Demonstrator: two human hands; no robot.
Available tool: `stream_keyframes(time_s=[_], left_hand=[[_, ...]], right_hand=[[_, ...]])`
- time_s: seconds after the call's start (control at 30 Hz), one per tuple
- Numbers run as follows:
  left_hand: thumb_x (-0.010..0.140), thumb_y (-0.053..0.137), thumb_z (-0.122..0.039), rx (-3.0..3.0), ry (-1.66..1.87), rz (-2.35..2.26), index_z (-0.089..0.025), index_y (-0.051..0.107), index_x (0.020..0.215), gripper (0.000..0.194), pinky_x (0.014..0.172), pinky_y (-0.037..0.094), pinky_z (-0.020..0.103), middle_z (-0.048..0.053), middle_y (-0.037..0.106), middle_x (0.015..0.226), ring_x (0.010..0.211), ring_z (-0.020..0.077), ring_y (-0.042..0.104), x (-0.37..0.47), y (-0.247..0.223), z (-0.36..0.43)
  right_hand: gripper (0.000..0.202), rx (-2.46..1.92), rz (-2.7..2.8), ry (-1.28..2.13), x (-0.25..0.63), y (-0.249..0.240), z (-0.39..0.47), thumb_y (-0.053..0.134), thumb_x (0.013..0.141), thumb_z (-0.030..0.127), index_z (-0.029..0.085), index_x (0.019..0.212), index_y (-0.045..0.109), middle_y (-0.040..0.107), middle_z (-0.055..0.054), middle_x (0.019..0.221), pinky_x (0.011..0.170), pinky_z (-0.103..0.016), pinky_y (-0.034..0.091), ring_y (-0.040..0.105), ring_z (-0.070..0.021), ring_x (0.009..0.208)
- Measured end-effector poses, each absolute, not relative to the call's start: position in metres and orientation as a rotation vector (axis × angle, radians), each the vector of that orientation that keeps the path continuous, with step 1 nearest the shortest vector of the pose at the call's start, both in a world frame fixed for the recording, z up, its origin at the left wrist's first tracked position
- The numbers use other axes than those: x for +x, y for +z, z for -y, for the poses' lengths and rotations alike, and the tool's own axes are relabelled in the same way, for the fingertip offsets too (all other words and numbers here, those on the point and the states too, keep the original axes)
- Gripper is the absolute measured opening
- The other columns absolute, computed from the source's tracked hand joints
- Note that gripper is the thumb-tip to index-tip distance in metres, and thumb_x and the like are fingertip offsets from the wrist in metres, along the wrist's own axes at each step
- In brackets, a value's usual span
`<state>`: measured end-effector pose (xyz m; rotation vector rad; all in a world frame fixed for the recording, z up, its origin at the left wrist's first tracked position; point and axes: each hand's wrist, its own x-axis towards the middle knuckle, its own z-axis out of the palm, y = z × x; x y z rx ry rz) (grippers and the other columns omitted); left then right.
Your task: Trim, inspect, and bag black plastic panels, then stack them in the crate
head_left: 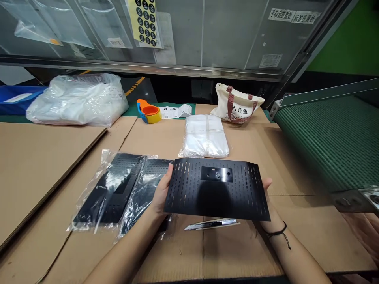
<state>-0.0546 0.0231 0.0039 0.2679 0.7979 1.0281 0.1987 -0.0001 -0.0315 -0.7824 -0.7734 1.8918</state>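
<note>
Between my hands is a thin black perforated panel (189,197), tilted up toward me, with rows of small slots and a shiny rectangular patch with holes near its upper middle. My left hand (162,193) grips its left edge, thumb on the front. At the right edge, my right hand (268,205) holds it from behind, its fingers mostly hidden. Beneath the panel's lower edge lies a utility knife (213,224) on the cardboard. Left of the panel, two similar black panels in clear plastic bags (111,189) lie side by side, one partly behind my left hand.
Beyond the panel sit a banded stack of clear bags (204,136), an orange, yellow and blue tape holder (149,112) and a cloth tote bag (237,104). A large plastic bundle (79,98) stands back left. A green conveyor belt (334,130) flanks the right; raised cardboard (44,157) covers the left.
</note>
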Motion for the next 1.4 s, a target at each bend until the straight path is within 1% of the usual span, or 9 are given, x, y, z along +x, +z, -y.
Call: stream_keyframes(time_s=[0.23, 0.43, 0.53, 0.63, 0.73, 0.9, 1.03, 1.2, 1.4], left_hand=[[0.086, 0.06, -0.034, 0.228, 1.206, -1.024, -0.013, 0.071, 0.084, 0.024, 0.065, 0.056, 0.022, 0.004, 0.074, 0.076, 0.068, 0.0149, 0.069, -0.052, 0.007, -0.031], [0.077, 0.062, -0.021, 0.231, 1.294, -1.091, -0.012, 0.07, 0.071, 0.013, 0.057, 0.051, 0.019, 0.001, 0.069, 0.066, 0.058, 0.0116, 0.061, -0.056, 0.009, -0.04], [0.069, 0.071, -0.022, 0.423, 1.351, -1.124, -0.014, 0.07, 0.071, 0.009, 0.054, 0.046, 0.017, -0.001, 0.068, 0.068, 0.06, 0.0109, 0.058, -0.059, 0.004, -0.041], [0.07, 0.074, -0.035, 0.753, 1.365, -1.186, -0.016, 0.071, 0.075, 0.02, 0.06, 0.045, 0.019, 0.001, 0.068, 0.075, 0.07, 0.0139, 0.058, -0.062, -0.001, -0.039], [0.072, 0.072, -0.051, 1.137, 1.397, -1.279, -0.019, 0.072, 0.095, 0.039, 0.087, 0.045, 0.024, 0.004, 0.068, 0.098, 0.099, 0.0214, 0.058, -0.064, -0.005, -0.035], [0.063, 0.066, -0.073, 1.212, 1.483, -1.097, -0.024, 0.054, 0.131, 0.085, 0.116, 0.02, 0.036, 0.009, 0.045, 0.143, 0.139, 0.0299, 0.03, -0.06, -0.013, -0.022], [0.077, 0.067, -0.052, 1.121, 1.455, -1.026, -0.029, 0.032, 0.146, 0.081, 0.117, 0.022, 0.037, 0.006, 0.046, 0.144, 0.142, 0.0277, 0.027, -0.05, -0.017, -0.003], [0.074, 0.072, -0.042, 1.406, 1.482, -0.971, -0.029, -0.002, 0.152, 0.108, 0.117, 0.022, 0.043, 0.007, 0.025, 0.157, 0.145, 0.0315, 0.018, -0.044, -0.019, 0.012], [0.068, 0.075, -0.052, 1.54, 1.417, -1.021, -0.024, 0.005, 0.152, 0.112, 0.119, 0.012, 0.048, 0.015, 0.025, 0.155, 0.144, 0.0341, 0.017, -0.043, -0.021, 0.01]], right_hand=[[0.069, -0.806, 0.867, 1.801, 0.196, -0.034, -0.006, 0.054, 0.065, 0.082, 0.021, 0.092, 0.072, 0.075, -0.011, 0.099, 0.096, -0.047, 0.049, 0.063, -0.028, 0.112], [0.031, -0.755, 0.71, 1.704, 0.188, -0.028, -0.013, 0.075, 0.068, 0.049, 0.026, 0.088, 0.071, 0.076, -0.001, 0.093, 0.085, -0.036, 0.056, 0.072, -0.0202, 0.085], [0.033, -0.801, 0.702, 1.576, 0.183, -0.023, -0.014, 0.075, 0.069, 0.043, 0.024, 0.096, 0.069, 0.075, -0.002, 0.099, 0.078, -0.03, 0.057, 0.071, -0.0192, 0.085], [0.04, -0.872, 0.744, 1.459, 0.181, -0.024, -0.014, 0.073, 0.071, 0.047, 0.021, 0.1, 0.067, 0.074, -0.005, 0.101, 0.079, -0.032, 0.057, 0.07, -0.0213, 0.088], [0.034, -0.969, 0.929, 1.281, 0.183, -0.03, -0.011, 0.071, 0.075, 0.046, 0.022, 0.1, 0.066, 0.075, -0.005, 0.094, 0.08, -0.035, 0.056, 0.07, -0.0221, 0.086], [0.025, -0.943, 1.586, 0.553, 0.19, -0.042, -0.006, 0.067, 0.08, 0.026, 0.031, 0.104, 0.061, 0.072, -0.004, 0.107, 0.092, -0.05, 0.051, 0.065, -0.026, 0.104], [0.065, -0.94, 1.577, 0.009, 0.189, -0.052, -0.009, 0.076, 0.068, 0.026, 0.042, 0.123, 0.044, 0.047, -0.001, 0.143, 0.103, -0.061, 0.038, 0.047, -0.0305, 0.129], [0.071, -1.018, 1.37, 0.062, 0.179, -0.06, -0.012, 0.068, 0.077, 0.031, 0.037, 0.137, 0.03, 0.032, -0.006, 0.152, 0.107, -0.066, 0.03, 0.033, -0.0323, 0.139], [0.062, -1.033, 1.294, 0.143, 0.175, -0.052, -0.008, 0.055, 0.088, 0.03, 0.034, 0.143, 0.026, 0.025, -0.007, 0.156, 0.111, -0.061, 0.029, 0.026, -0.0286, 0.143]])
